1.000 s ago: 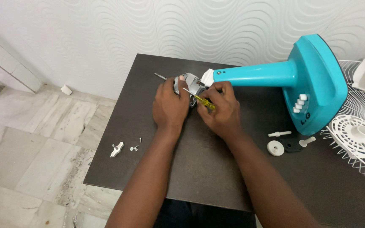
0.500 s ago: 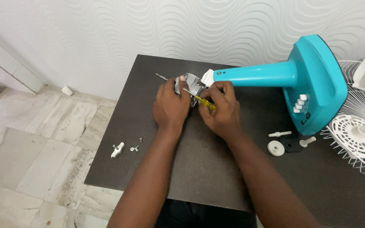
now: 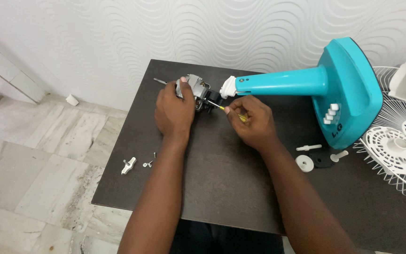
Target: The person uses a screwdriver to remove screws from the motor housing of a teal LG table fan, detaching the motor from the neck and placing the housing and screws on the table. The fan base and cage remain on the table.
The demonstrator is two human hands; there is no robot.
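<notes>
Motor (image 3: 196,89): clasped in left hand (image 3: 174,112) on table (image 3: 222,169). Right hand (image 3: 252,123) pinches screwdriver (image 3: 224,108); best kept in line with screw, motor steadied.

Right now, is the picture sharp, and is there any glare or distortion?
Head view: sharp on both hands, left hand and right hand; soft even light, faint shine on the teal fan stand; wide-angle bending at the edges; the small screws are too tiny to resolve.

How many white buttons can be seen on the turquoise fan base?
4. The white buttons sit in one short row on the sloping face of the turquoise fan base, near its lower edge. None seems hidden.
</notes>
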